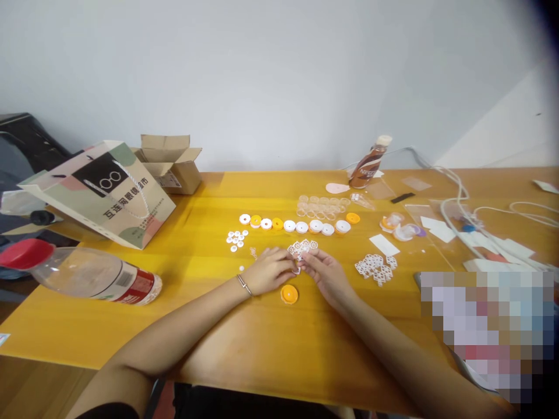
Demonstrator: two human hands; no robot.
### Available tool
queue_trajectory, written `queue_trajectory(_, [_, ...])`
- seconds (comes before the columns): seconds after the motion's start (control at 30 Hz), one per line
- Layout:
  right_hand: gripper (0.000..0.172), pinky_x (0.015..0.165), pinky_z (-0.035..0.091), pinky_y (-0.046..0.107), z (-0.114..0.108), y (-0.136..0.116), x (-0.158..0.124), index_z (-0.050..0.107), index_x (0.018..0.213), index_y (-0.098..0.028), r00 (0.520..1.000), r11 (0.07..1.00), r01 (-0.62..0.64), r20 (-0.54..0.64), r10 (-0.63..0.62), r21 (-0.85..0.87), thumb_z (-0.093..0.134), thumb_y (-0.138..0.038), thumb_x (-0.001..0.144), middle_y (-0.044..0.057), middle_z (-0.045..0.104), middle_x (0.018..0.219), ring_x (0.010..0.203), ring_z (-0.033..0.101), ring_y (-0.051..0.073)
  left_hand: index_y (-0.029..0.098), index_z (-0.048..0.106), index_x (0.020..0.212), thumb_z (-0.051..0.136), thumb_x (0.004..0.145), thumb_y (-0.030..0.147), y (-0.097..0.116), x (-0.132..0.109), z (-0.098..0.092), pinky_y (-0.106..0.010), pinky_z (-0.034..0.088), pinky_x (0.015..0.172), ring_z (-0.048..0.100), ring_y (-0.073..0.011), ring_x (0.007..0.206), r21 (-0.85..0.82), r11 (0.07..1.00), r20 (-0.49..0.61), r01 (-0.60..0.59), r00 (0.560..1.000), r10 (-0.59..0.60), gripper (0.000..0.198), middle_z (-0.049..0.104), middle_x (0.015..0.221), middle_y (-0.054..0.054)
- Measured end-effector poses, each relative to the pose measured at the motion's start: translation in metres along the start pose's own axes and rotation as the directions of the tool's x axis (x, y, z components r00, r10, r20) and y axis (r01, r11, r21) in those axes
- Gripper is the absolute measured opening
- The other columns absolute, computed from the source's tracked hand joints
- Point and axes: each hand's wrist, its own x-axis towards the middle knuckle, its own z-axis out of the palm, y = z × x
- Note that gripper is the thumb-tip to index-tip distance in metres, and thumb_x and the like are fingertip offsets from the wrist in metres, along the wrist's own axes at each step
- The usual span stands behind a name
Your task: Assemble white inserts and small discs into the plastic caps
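Note:
My left hand [271, 271], with a bracelet at the wrist, and my right hand [327, 274] meet above the table with their fingers pinched together. A small whitish piece [300, 256] shows at the fingertips of my right hand; its kind cannot be made out. What my left fingers hold is hidden. Just behind them lie white perforated pieces [309, 245]. An orange round cap-like piece [289, 294] with a small hole lies in front of my hands. More white perforated pieces [375, 268] are to the right. Small white discs [236, 237] lie to the left.
Beyond my hands runs a row of white and orange round pieces [301, 227], with clear rings [321, 208] behind. A large red-capped bottle [100, 273], paper bag [117, 195] and cardboard box [186, 174] stand left. A drink bottle [370, 164] and white cables [456, 189] are right.

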Motion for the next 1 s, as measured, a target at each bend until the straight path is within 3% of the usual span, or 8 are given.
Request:
queue_trajectory(0.2, [0.018, 0.073, 0.046, 0.025, 0.002, 0.003, -0.001, 0.053, 0.063, -0.018, 1.000, 1.000, -0.019, -0.009, 0.019, 0.002, 0.071, -0.021, 0.060, -0.001, 0.068, 0.069, 0.067, 0.062, 0.010, 0.017, 0.055, 0.077, 0.047, 0.078, 0.022, 0.002, 0.000, -0.002, -0.026, 0.036, 0.072, 0.048, -0.0143, 0.079, 0.027, 0.999, -0.039, 0.019, 0.999, -0.018, 0.009, 0.055, 0.086, -0.004])
queue_trajectory(0.33, [0.020, 0.076, 0.046, 0.027, 0.003, 0.002, -0.002, 0.052, 0.066, -0.019, 1.000, 1.000, -0.015, 0.004, 0.015, -0.008, 0.071, -0.020, 0.060, 0.000, 0.069, 0.071, 0.073, 0.063, 0.012, 0.016, 0.051, 0.073, 0.051, 0.072, 0.015, 0.001, 0.000, -0.013, -0.024, 0.038, 0.071, 0.050, -0.0128, 0.076, -0.115, 0.989, -0.107, 0.089, 0.989, -0.101, 0.002, 0.056, 0.080, -0.002])
queue_trajectory(0.53, [0.025, 0.081, 0.046, 0.031, 0.004, 0.003, -0.002, 0.057, 0.078, -0.020, 0.999, 1.000, -0.006, -0.054, 0.005, -0.025, 0.072, -0.021, 0.058, 0.001, 0.069, 0.073, 0.073, 0.064, 0.014, 0.015, 0.050, 0.072, 0.053, 0.069, 0.016, -0.010, 0.001, -0.020, -0.021, 0.039, 0.061, 0.051, -0.0098, 0.066, -0.369, 0.887, -0.233, 0.276, 0.897, -0.376, 0.004, 0.057, 0.072, 0.001])
queue_trajectory(0.6, [0.025, 0.082, 0.046, 0.032, 0.004, 0.004, -0.002, 0.060, 0.079, -0.019, 0.998, 0.999, -0.020, -0.066, 0.019, -0.028, 0.072, -0.022, 0.057, 0.002, 0.069, 0.074, 0.074, 0.064, 0.014, 0.014, 0.052, 0.074, 0.054, 0.070, 0.018, -0.012, 0.003, -0.019, -0.020, 0.040, 0.059, 0.052, -0.0092, 0.064, -0.484, 0.829, -0.206, 0.281, 0.884, -0.420, 0.006, 0.058, 0.070, 0.000])
queue_trajectory(0.7, [0.025, 0.085, 0.045, 0.032, 0.003, 0.004, -0.002, 0.065, 0.081, -0.018, 0.997, 0.998, -0.052, -0.058, 0.050, -0.037, 0.073, -0.022, 0.057, 0.002, 0.069, 0.080, 0.077, 0.063, 0.015, 0.013, 0.053, 0.090, 0.057, 0.072, 0.021, -0.011, 0.005, -0.020, -0.022, 0.043, 0.064, 0.055, -0.0092, 0.067, -0.678, 0.697, -0.121, 0.235, 0.899, -0.421, 0.020, 0.060, 0.074, -0.002])
queue_trajectory(0.83, [0.025, 0.089, 0.042, 0.031, 0.002, 0.003, -0.002, 0.067, 0.083, -0.019, 0.996, 0.995, -0.081, 0.030, 0.083, -0.060, 0.071, -0.024, 0.059, 0.002, 0.069, 0.085, 0.081, 0.062, 0.014, 0.014, 0.055, 0.100, 0.057, 0.074, 0.021, -0.006, 0.006, -0.022, -0.026, 0.046, 0.074, 0.059, -0.0110, 0.074, -0.775, 0.588, -0.030, 0.229, 0.917, -0.397, 0.027, 0.063, 0.084, -0.006])
queue_trajectory(0.9, [0.026, 0.089, 0.042, 0.031, 0.001, 0.003, -0.002, 0.068, 0.084, -0.020, 0.993, 0.993, -0.086, 0.078, 0.093, -0.082, 0.071, -0.025, 0.059, 0.002, 0.069, 0.086, 0.085, 0.061, 0.015, 0.013, 0.058, 0.095, 0.056, 0.075, 0.023, -0.004, 0.006, -0.023, -0.027, 0.048, 0.073, 0.060, -0.0118, 0.074, -0.765, 0.601, -0.024, 0.233, 0.922, -0.387, 0.023, 0.063, 0.086, -0.007])
queue_trajectory(1.0, [0.026, 0.089, 0.042, 0.030, 0.001, 0.004, -0.002, 0.068, 0.085, -0.021, 0.986, 0.989, -0.088, 0.131, 0.103, -0.115, 0.070, -0.026, 0.060, 0.003, 0.069, 0.084, 0.088, 0.060, 0.016, 0.014, 0.060, 0.093, 0.057, 0.075, 0.026, -0.003, 0.006, -0.023, -0.027, 0.050, 0.070, 0.059, -0.0124, 0.074, -0.685, 0.699, -0.101, 0.206, 0.923, -0.372, 0.022, 0.061, 0.086, -0.006])
